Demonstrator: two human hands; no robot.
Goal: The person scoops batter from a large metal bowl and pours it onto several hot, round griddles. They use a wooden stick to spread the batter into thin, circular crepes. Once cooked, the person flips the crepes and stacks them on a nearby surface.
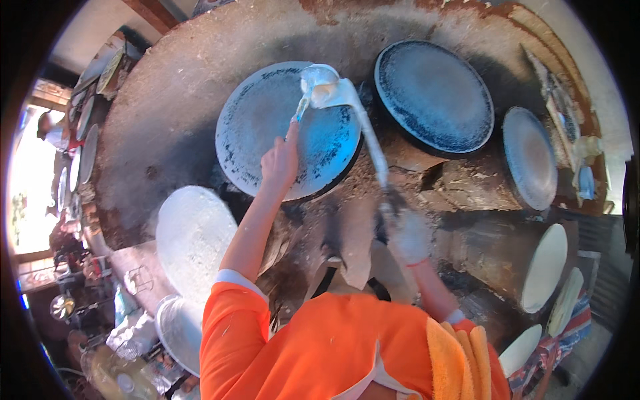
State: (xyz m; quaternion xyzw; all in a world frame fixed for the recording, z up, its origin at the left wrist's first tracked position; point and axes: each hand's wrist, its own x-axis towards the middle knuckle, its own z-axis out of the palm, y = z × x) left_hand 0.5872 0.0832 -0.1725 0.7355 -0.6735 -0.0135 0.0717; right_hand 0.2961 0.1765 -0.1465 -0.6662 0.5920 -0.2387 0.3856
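Over the near-left round griddle [260, 133], my left hand [280, 163] is closed round a short, pale, wet-looking utensil [303, 107]. The far end of that utensil meets a white-coated ladle [333, 95], so its exact kind is hard to make out. The ladle's long handle [375, 150] slopes down to the right, to my right hand [408, 237], which is smeared by motion but appears closed on the handle's lower end. Pale, dusty residue covers the griddle, with dark patches near its edge.
Two more round griddles, one larger [433, 97] and one smaller [530, 158], sit to the right on the earthen stove [180, 80]. A pale round disc [193, 243] stands at the left and another [543, 268] at the right. An orange towel [457, 360] hangs on my shoulder.
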